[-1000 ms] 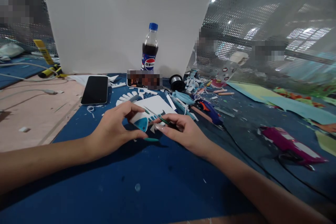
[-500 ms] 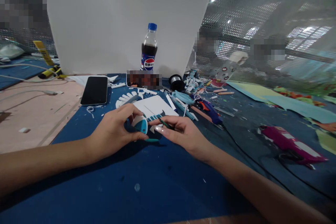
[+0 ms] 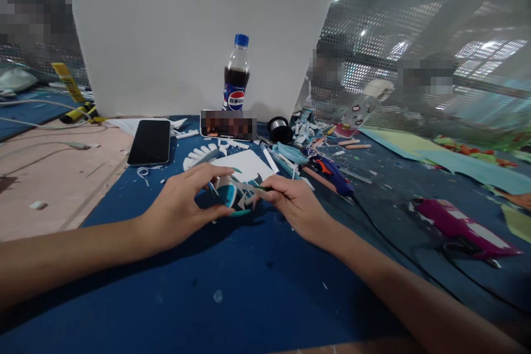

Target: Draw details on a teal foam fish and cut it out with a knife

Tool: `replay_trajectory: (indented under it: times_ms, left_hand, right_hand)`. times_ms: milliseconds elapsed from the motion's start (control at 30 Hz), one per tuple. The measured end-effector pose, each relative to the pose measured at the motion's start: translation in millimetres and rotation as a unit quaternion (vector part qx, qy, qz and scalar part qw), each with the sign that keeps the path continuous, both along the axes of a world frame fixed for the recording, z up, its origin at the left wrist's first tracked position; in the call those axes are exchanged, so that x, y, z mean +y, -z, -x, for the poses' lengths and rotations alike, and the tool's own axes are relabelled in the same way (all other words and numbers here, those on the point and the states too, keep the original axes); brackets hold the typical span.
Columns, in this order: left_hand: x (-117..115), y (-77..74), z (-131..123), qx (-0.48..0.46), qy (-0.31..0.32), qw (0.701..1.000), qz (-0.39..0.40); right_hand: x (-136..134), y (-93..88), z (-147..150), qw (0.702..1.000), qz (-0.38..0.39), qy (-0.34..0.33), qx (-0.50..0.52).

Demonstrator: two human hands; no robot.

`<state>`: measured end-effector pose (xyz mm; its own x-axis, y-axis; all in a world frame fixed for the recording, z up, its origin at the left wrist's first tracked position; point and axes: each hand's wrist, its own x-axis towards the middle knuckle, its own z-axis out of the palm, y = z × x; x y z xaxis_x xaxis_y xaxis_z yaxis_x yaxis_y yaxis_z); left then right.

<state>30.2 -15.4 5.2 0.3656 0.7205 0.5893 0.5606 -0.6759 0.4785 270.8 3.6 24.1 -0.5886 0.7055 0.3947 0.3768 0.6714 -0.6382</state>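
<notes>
Between the thumb and fingers of my left hand (image 3: 180,215) is a small teal and white piece (image 3: 227,193), held just above the blue mat (image 3: 232,287). My right hand (image 3: 296,204) pinches a thin strip (image 3: 244,185) that reaches left across the teal and white piece. Whether the strip is joined to the piece is too small to tell. Behind my hands lies a white sheet (image 3: 249,164) with dark and teal shapes near its front edge, partly hidden by my fingers.
A black phone (image 3: 150,142) lies left, a cola bottle (image 3: 236,80) stands behind. To the right are a wire spool (image 3: 279,129), a blue glue gun (image 3: 334,175) with a cord, foam scraps (image 3: 307,133) and a magenta tool (image 3: 460,227). A white board (image 3: 199,27) rises at the back.
My right hand's fingers have closed together, and a thin pale strip now shows at their tips. The teal and white piece has turned and sits slightly lower in my left hand.
</notes>
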Motion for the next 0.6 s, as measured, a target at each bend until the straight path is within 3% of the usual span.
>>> replay_trajectory:
  times_ms: [200, 600]
  left_hand:
    - [-1.0, 3.8, 0.4, -0.009, 0.014, 1.0, -0.006]
    - [-0.4, 5.0, 1.6, -0.004, 0.038, 0.999, -0.003]
  right_hand:
    - [4.1, 2.4, 0.9, 0.998, -0.053, -0.016, -0.039]
    - [4.6, 2.2, 0.2, 0.995, -0.068, -0.014, -0.076]
